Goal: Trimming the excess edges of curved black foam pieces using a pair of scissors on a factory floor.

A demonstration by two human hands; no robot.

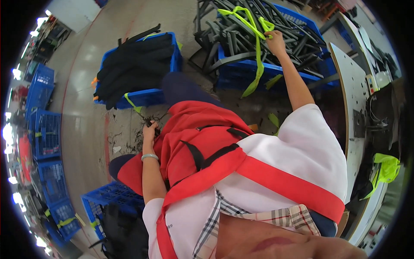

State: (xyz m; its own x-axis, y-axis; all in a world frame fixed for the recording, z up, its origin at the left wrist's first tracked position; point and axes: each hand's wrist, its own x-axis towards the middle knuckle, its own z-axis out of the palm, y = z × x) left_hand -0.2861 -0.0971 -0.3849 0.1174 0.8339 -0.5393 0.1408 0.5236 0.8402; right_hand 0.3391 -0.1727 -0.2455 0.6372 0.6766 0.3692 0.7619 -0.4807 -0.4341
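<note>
My right hand [275, 42] reaches out over a blue crate [241, 69] heaped with long dark grey and black strips [302, 39]. Its fingers are closed on a neon yellow fabric strip [258, 52], which loops over the heap and hangs down past the crate's front. Low beside my red apron [202, 116], my left hand [149, 131] is closed round something dark that I cannot make out. A thin neon yellow strip [134, 105] runs from near that hand to the rim of a second blue crate [176, 56], which is piled with black fabric pieces [133, 64].
Black scraps [118, 140] litter the floor by my left hand. Another blue crate [112, 194] with black material stands at lower left. Several blue crates [47, 134] line the far left. A work table [351, 77] stands on the right, with neon yellow fabric [385, 168] nearby.
</note>
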